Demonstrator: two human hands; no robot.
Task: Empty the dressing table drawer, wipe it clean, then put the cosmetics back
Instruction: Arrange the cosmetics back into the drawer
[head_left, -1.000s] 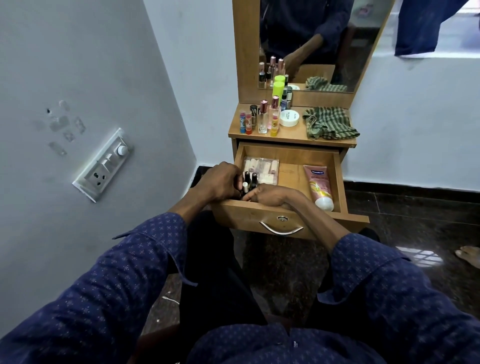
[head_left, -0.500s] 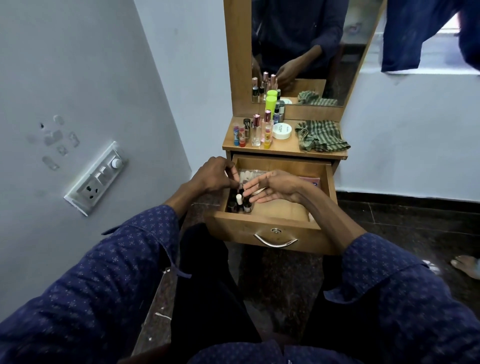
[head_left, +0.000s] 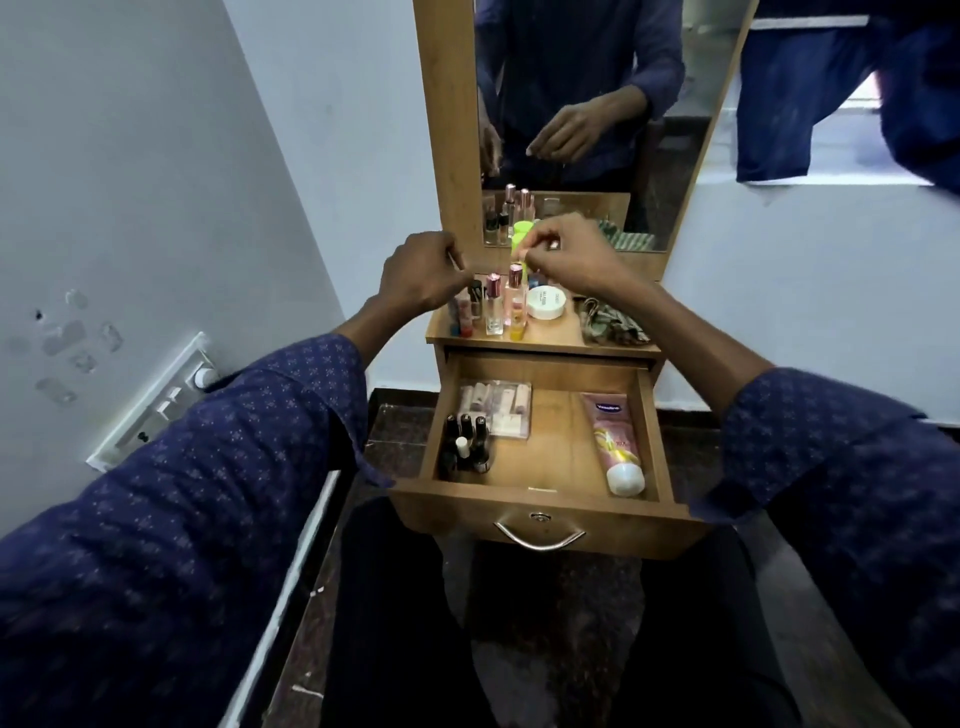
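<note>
- You are holding both hands over the surface above the open drawer (head_left: 540, 470): your left hand (head_left: 421, 278) is curled, your right hand (head_left: 576, 254) is pinching; what either holds, I cannot tell.
- Nail polish bottles (head_left: 467, 441), a clear case (head_left: 498, 408) and a pink tube (head_left: 613, 441) are lying in the drawer.
- You are risking a topple: the bottles (head_left: 498, 304) above the drawer are standing crowded, and a knuckle could knock one over.
</note>
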